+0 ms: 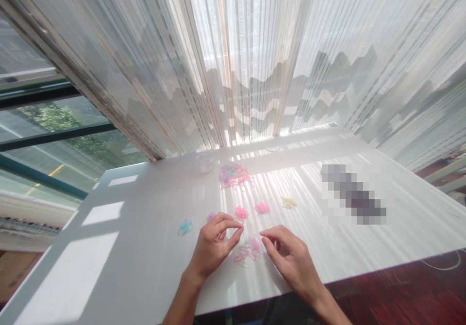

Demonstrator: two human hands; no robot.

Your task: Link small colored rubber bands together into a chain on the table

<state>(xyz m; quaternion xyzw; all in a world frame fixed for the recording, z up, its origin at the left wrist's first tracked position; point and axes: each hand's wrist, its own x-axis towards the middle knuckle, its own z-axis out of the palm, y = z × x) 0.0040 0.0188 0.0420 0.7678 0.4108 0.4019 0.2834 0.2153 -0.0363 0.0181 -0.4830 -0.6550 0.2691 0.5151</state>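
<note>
1. Bands (248, 250), loose and pink, lie on the white table (145, 267) between my fingertips in the head view; I read their cluster's long axis as slanting from near left to far right, individual strands pointing variously.
2. Left hand (213, 242) brings thumb and forefinger together; I cannot tell whether a band is pinched there.
3. Right hand (293, 257) curls, fingertips close; I cannot tell its grip.
4. Beyond, I see a mixed heap (236, 175), longer sideways.

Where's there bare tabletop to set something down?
Bare: the white table left of the teal pile, and right of the right hand, below the pixelated patch. Crowded: around the left hand, with the purple pile, nearest pink pile and loose bands close by.
</note>
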